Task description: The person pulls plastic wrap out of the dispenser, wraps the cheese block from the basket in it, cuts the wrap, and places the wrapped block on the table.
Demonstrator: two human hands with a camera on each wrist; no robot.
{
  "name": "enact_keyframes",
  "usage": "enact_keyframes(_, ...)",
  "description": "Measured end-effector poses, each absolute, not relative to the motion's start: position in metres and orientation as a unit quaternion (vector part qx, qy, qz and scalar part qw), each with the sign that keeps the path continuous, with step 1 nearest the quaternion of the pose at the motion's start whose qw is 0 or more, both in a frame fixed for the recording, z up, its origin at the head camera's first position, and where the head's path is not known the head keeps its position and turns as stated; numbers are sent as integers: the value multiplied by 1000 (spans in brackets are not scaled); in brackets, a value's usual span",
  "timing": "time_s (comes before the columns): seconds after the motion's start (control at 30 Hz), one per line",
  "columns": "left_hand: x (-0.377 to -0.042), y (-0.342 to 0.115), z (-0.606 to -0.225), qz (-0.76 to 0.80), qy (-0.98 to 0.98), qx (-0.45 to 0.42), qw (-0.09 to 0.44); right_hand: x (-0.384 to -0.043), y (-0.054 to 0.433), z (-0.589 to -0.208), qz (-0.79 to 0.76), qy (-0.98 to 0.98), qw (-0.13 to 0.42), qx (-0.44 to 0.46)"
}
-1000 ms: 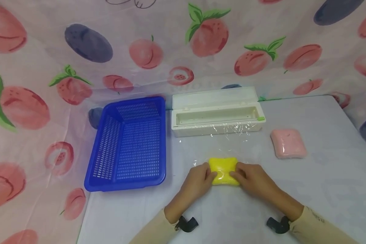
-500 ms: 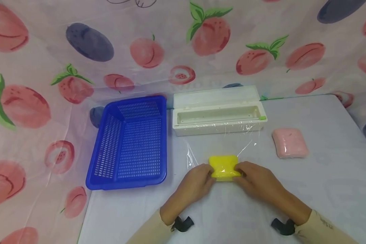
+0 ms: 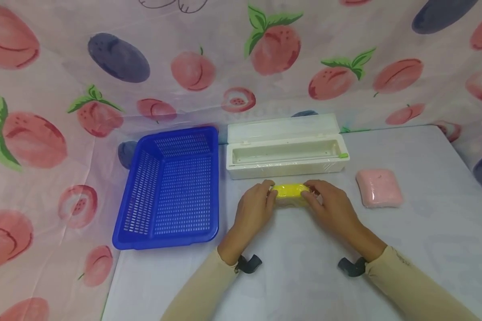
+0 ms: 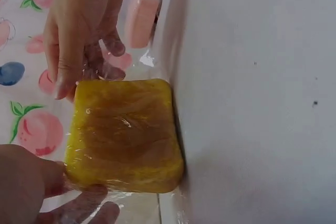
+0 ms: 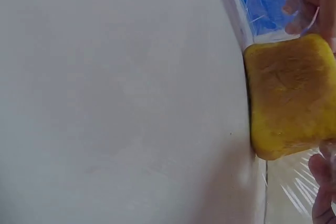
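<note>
A square yellow block point(image 3: 290, 191) with a brown face stands tilted up on one edge, wrapped in clear cling film. My left hand point(image 3: 255, 204) holds its left side, thumb toward me and fingertips at the top. On the opposite side my right hand point(image 3: 332, 206) grips it the same way. The brown face of the block point(image 4: 126, 135) shows under creased film in the left wrist view. Film stretches around the fingers of my right hand point(image 4: 84, 35). In the right wrist view the fingers of my right hand point(image 5: 324, 182) sit at the block's lower corner.
A white cling film dispenser point(image 3: 287, 171) lies behind the block, its lid raised and a green slider point(image 3: 343, 155) at its right end. The blue perforated basket point(image 3: 164, 244) stands left. A pink film-wrapped block point(image 3: 379, 188) lies right. A fruit-print curtain point(image 3: 209, 44) hangs behind.
Both hands have moved away from me toward the dispenser with the yellow block. The block, earlier flat on the table, is now tipped up on its edge. The film sheet reaching the dispenser no longer shows.
</note>
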State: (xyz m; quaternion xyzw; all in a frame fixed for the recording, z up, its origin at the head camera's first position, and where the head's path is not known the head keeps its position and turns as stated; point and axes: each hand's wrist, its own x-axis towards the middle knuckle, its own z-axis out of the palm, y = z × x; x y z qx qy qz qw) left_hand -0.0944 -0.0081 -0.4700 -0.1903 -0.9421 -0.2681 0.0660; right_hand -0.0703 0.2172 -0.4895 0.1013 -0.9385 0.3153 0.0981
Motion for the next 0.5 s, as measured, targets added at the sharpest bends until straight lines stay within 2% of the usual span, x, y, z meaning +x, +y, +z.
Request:
enact_keyframes(0.1,-100,-7,-476,-266,-941,-193,84,-79,216,-492,323,-938,81,93)
enact_keyframes(0.23,-107,-6,-483,-279,-938,-191,77,-90,216,-497,347,-932,67,83)
enact_keyframes(0.5,-128,3,-491,-350,-919,-158,89,-109,213,-504,360,-928,81,48)
